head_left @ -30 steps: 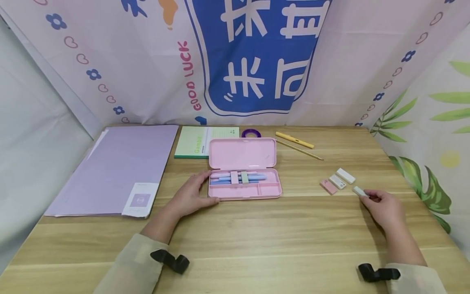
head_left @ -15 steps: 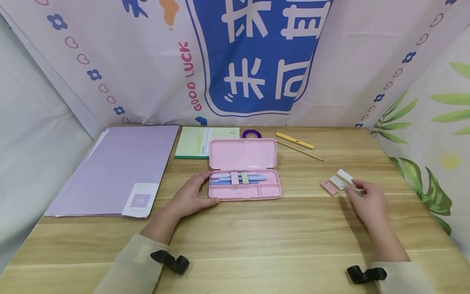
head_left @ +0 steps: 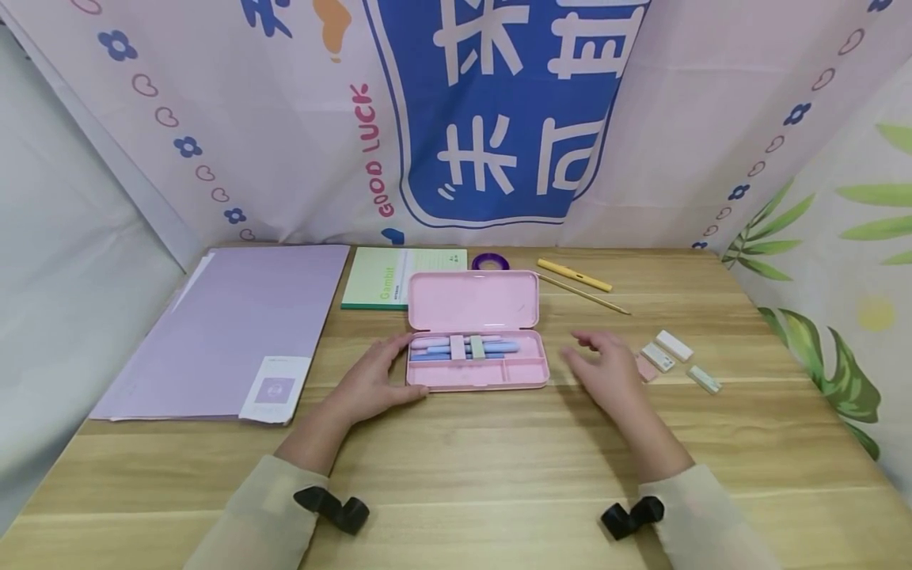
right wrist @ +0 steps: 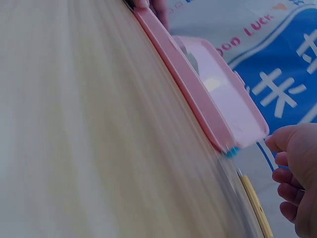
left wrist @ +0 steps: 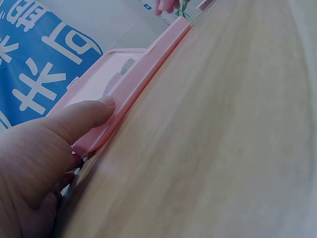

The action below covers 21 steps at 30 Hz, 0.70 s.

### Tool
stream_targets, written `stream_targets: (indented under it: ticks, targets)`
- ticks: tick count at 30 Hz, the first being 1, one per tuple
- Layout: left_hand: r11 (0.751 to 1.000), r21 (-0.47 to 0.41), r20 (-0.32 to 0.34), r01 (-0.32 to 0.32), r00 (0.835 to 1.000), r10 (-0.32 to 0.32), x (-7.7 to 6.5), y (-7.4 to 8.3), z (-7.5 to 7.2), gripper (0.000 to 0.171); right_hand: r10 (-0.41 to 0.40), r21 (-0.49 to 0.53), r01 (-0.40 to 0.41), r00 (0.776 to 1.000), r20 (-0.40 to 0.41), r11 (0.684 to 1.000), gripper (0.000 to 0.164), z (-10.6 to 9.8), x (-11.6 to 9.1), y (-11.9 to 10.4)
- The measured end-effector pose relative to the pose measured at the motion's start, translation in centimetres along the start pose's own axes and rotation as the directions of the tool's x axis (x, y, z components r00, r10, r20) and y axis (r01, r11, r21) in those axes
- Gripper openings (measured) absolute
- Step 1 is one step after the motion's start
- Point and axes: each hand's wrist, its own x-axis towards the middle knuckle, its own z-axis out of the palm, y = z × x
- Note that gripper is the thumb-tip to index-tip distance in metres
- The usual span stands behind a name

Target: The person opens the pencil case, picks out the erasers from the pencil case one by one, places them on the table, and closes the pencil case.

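A pink pencil case (head_left: 527, 370) lies with its lid (head_left: 473, 301) raised on the table, in the head view's middle. Pens (head_left: 503, 347) lie in its back compartment, with a pink eraser (head_left: 457, 347) and a green eraser (head_left: 476, 347) across them. My left hand (head_left: 366, 380) holds the case's left end, the thumb (left wrist: 89, 116) against its front wall in the left wrist view. My right hand (head_left: 607, 372) hovers right of the case with loosely curled fingers, and nothing shows in it. Behind it lie a white eraser (head_left: 674, 346), a printed one (head_left: 658, 357), a greenish one (head_left: 704, 379) and a partly hidden pink one (head_left: 646, 368).
A purple folder (head_left: 235, 324) lies on the left. Behind the case are a green notebook (head_left: 370, 277) and a purple tape roll (head_left: 490, 260). A yellow pen (head_left: 574, 275) and a gold pencil (head_left: 584, 294) lie at the back right, before a hanging cloth (head_left: 663, 158).
My right hand has let go of the greenish eraser, passed the other erasers and moved left towards the pencil case. The left hand has stayed on the case.
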Motion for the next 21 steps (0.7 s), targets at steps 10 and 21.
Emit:
stream_targets:
  ticks: [10, 21]
  targets:
    - [1.000, -0.006, -0.001, 0.003, 1.000, -0.003, 0.0, 0.0, 0.0, 0.093, -0.107, 0.037, 0.104, 0.991, 0.085, 0.994, 0.040, 4.1, 0.4, -4.5]
    - [1.000, -0.014, 0.000, 0.010, 1.000, -0.010, 0.0, -0.1, 0.1, 0.094, -0.187, -0.010, 0.191, 0.972, 0.145, 0.982, 0.044, 7.4, 0.7, -7.4]
